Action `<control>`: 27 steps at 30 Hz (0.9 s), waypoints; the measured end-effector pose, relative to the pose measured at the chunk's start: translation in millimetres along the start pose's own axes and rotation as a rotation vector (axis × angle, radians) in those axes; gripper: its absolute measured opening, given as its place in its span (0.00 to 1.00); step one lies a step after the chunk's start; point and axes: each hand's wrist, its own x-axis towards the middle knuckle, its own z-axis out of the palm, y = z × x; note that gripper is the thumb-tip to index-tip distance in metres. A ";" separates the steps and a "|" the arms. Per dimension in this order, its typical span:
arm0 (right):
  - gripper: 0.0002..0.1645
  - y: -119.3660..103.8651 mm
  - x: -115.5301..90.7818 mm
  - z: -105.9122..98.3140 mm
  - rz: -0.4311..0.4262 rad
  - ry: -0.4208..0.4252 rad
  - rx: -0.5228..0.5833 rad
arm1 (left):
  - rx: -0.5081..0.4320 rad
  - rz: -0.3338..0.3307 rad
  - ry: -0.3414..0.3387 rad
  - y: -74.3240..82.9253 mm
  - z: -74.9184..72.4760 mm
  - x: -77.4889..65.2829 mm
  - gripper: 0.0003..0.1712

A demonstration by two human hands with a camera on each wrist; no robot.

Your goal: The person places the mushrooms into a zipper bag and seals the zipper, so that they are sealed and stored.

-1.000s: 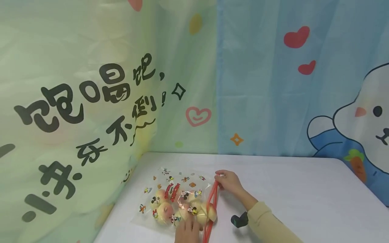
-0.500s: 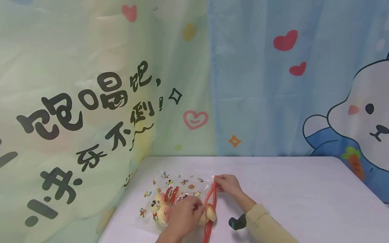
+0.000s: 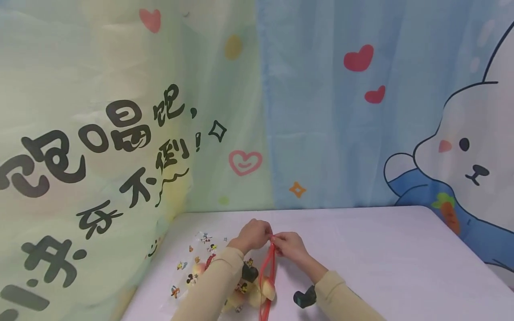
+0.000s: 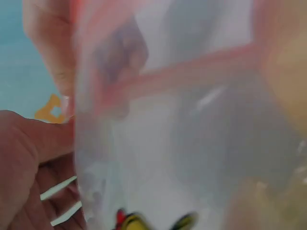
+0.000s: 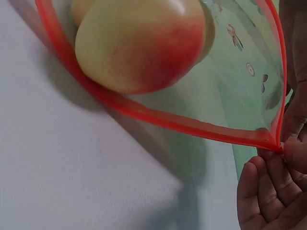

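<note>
A clear plastic zip bag [image 3: 181, 285] with a cartoon print lies at the left of the table, several peach-like fruits [image 5: 144, 48] inside it. Its red edging [image 5: 168, 125] parts into two strips in the right wrist view, leaving the mouth gaping. My left hand [image 3: 253, 234] reaches across the bag and pinches the far corner of the edging. At that same corner, my right hand [image 3: 291, 246] grips the edging from the right, its other fingers loosely curled. My left forearm covers part of the bag and some fruits. The left wrist view is blurred by close plastic.
The white table [image 3: 361, 258] extends to the right. Behind it hangs a printed curtain [image 3: 313, 116]. Dark wrist cameras show below each hand, the right one [image 3: 305, 297] just above the tabletop.
My left hand has risen from the bag's near side, over the fruits, to the far corner beside my right hand. The right hand has kept its hold. The head view has shifted right.
</note>
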 end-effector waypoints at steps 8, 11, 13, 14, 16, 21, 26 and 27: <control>0.12 -2.0 2.3 -1.4 0.068 0.041 0.008 | 0.088 -0.020 0.009 5.2 -0.4 10.8 0.05; 0.11 -5.2 -2.0 0.0 0.107 0.018 0.025 | 0.082 -0.038 0.035 6.9 -6.5 13.4 0.05; 0.11 -8.2 -7.9 0.4 0.126 -0.018 0.029 | 0.051 -0.070 0.052 7.2 -13.0 14.8 0.05; 0.11 -9.5 -11.3 0.2 0.132 -0.036 0.026 | 0.026 -0.090 0.053 7.4 -16.3 15.4 0.05; 0.11 -11.5 -18.9 0.3 0.136 -0.068 0.007 | -0.028 -0.124 0.053 7.3 -22.3 16.3 0.05; 0.10 -11.9 -37.8 1.7 0.113 -0.070 -0.054 | -0.098 -0.164 0.029 3.9 -26.5 18.5 0.05; 0.10 -7.0 -53.1 1.8 0.099 -0.082 -0.081 | -0.109 -0.189 0.063 -0.9 -22.5 22.2 0.07; 0.10 -6.3 -56.1 1.6 0.097 -0.089 -0.082 | -0.108 -0.197 0.073 -2.2 -21.6 23.2 0.07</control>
